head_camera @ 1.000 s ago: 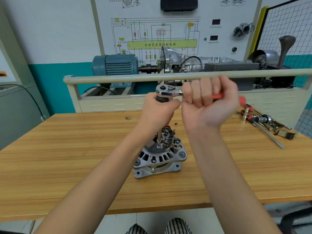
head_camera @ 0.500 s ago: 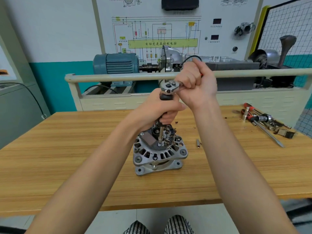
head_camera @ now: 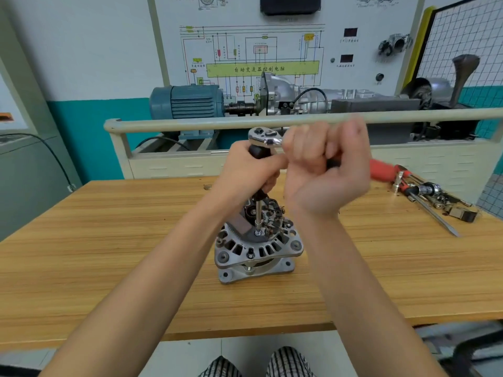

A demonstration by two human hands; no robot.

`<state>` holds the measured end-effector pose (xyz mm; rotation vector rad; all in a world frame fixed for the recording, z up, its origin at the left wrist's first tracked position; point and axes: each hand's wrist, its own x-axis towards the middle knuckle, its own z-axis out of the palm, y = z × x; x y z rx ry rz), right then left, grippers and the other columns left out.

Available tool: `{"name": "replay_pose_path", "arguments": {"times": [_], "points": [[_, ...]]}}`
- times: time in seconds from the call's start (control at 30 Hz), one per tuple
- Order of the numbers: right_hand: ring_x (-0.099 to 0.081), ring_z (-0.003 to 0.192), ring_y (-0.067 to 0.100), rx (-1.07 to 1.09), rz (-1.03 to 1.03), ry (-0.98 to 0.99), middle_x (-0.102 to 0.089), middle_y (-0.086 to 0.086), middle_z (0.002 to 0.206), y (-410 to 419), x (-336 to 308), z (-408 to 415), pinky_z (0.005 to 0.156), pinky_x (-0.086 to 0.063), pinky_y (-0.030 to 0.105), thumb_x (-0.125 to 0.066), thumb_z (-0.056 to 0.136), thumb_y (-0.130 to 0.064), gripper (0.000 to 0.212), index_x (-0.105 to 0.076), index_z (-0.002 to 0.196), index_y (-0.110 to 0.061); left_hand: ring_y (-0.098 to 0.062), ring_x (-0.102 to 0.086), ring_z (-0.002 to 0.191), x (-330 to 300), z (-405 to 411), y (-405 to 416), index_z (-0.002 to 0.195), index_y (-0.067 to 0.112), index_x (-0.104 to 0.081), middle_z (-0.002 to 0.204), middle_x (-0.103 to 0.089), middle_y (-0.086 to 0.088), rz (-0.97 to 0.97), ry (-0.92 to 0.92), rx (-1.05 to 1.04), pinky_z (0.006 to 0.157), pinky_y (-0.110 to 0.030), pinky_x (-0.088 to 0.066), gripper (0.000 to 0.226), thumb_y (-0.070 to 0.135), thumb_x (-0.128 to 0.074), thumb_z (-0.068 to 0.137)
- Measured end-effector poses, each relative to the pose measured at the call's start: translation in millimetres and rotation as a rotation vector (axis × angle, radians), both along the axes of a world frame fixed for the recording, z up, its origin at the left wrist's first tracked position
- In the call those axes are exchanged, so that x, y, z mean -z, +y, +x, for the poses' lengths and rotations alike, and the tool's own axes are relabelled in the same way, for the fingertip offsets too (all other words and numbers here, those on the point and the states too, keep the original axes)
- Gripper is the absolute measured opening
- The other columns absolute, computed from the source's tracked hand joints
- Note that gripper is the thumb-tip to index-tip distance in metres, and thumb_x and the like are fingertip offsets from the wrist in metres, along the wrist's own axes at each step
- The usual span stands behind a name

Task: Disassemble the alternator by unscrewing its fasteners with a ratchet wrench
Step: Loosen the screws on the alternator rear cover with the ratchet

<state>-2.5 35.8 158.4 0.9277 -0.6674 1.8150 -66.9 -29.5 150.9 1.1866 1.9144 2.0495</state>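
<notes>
Alternator [head_camera: 258, 248] upright on wooden table [head_camera: 81, 254] | left hand [head_camera: 245, 172] grips extension bar [head_camera: 258, 213] | right hand [head_camera: 326, 170] fisted round ratchet wrench [head_camera: 265, 137] handle

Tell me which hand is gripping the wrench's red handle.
The right hand grips the ratchet wrench handle; the left hand instead holds the black extension under its head.

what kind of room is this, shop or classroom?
Likely an automotive training lab: a wall-mounted wiring diagram panel, a blue electric motor coupled to a transmission demo rig, and an alternator on a wooden workbench.
</notes>
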Motion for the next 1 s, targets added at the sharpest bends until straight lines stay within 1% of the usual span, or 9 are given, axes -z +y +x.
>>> {"name": "replay_pose_path", "arguments": {"times": [0.13, 0.2, 0.33, 0.5, 0.6, 0.67, 0.73, 0.87, 1.0], "points": [[-0.008, 0.037, 0.011, -0.693, -0.156, -0.344, -0.013, -0.005, 0.038, 37.5, -17.9, -17.7, 0.039, -0.018, 0.021, -0.036, 0.088, -0.017, 0.042, -0.037, 0.046, -0.015, -0.018, -0.039, 0.037, -7.4, -10.3, -10.2, 0.046, 0.015, -0.049, 0.041, -0.044, -0.002, -0.128, 0.048, 0.355, 0.047, -0.023, -0.039, 0.032, 0.000, -0.063, 0.071], [-0.009, 0.037, 0.010, -0.903, -0.189, -0.456, -0.013, -0.008, 0.041, 45.2, -21.8, -26.2, 0.039, -0.016, 0.022, -0.037, 0.088, -0.018, 0.037, -0.033, 0.051, -0.020, -0.014, -0.036, 0.034, -7.6, -7.6, -6.2, 0.044, 0.014, -0.047, 0.039, -0.041, 0.000, -0.190, 0.022, 0.483, 0.043, -0.019, -0.036, 0.033, 0.002, -0.065, 0.070], [-0.010, 0.036, 0.008, -0.836, -0.219, -0.461, -0.014, -0.007, 0.039, 44.2, -22.2, -24.1, 0.037, -0.017, 0.022, -0.038, 0.087, -0.015, 0.035, -0.030, 0.053, -0.023, -0.005, -0.022, 0.029, -4.0, -2.9, 2.1, 0.038, 0.023, -0.038, 0.035, -0.027, 0.007, -0.168, -0.078, 0.461, 0.037, -0.012, -0.021, 0.045, -0.001, -0.054, 0.072], [-0.012, 0.037, 0.011, -0.301, -0.157, -0.155, -0.015, -0.003, 0.039, 13.2, -1.0, 1.4, 0.042, -0.021, 0.022, -0.033, 0.091, -0.009, 0.043, -0.034, 0.049, -0.018, -0.008, -0.019, 0.034, -0.3, 4.7, 8.0, 0.040, 0.024, -0.036, 0.039, -0.027, 0.008, 0.049, -0.107, 0.081, 0.039, -0.013, -0.018, 0.037, 0.002, -0.052, 0.065], [-0.022, 0.039, 0.005, 0.066, -0.050, 0.056, -0.021, -0.001, 0.042, -11.2, 12.4, 6.0, 0.048, -0.022, 0.024, -0.037, 0.085, -0.002, 0.032, -0.029, 0.059, -0.018, -0.006, -0.022, 0.041, 3.0, 10.3, 17.1, 0.041, 0.026, -0.035, 0.042, -0.029, 0.007, 0.114, 0.013, -0.184, 0.041, -0.020, -0.018, 0.050, -0.008, -0.055, 0.073], [-0.023, 0.040, 0.006, 0.167, -0.013, 0.094, -0.022, 0.000, 0.042, -16.5, 12.4, 5.3, 0.049, -0.022, 0.024, -0.039, 0.083, -0.003, 0.028, -0.029, 0.060, -0.016, -0.006, -0.021, 0.044, 4.1, 11.3, 19.7, 0.049, 0.019, -0.033, 0.047, -0.028, 0.002, 0.119, 0.065, -0.263, 0.044, -0.023, -0.017, 0.047, -0.012, -0.053, 0.078], [-0.020, 0.038, 0.006, 0.070, -0.037, 0.044, -0.018, -0.001, 0.041, -7.7, 8.1, 3.8, 0.046, -0.021, 0.023, -0.038, 0.084, -0.003, 0.033, -0.026, 0.057, -0.017, -0.006, -0.024, 0.040, 3.4, 9.2, 15.0, 0.051, 0.016, -0.035, 0.044, -0.032, 0.003, 0.102, 0.025, -0.183, 0.040, -0.018, -0.020, 0.043, -0.010, -0.056, 0.078], [-0.009, 0.037, 0.011, -0.429, -0.161, -0.266, -0.020, -0.004, 0.034, 26.3, -10.5, -2.7, 0.040, -0.021, 0.019, -0.034, 0.089, -0.013, 0.045, -0.035, 0.044, -0.017, -0.016, -0.037, 0.038, -2.0, -1.9, -3.0, 0.047, 0.013, -0.049, 0.041, -0.043, 0.000, -0.005, 0.033, 0.194, 0.044, -0.023, -0.035, 0.027, 0.000, -0.060, 0.068], [-0.006, 0.038, 0.009, -0.834, -0.247, -0.476, -0.013, -0.005, 0.036, 47.1, -22.8, -16.4, 0.038, -0.016, 0.020, -0.037, 0.085, -0.015, 0.046, -0.035, 0.040, -0.010, -0.015, -0.042, 0.033, -3.5, 1.5, -0.8, 0.043, 0.014, -0.048, 0.038, -0.040, 0.001, -0.045, 0.036, 0.351, 0.044, -0.023, -0.040, 0.034, -0.002, -0.061, 0.070]]}}
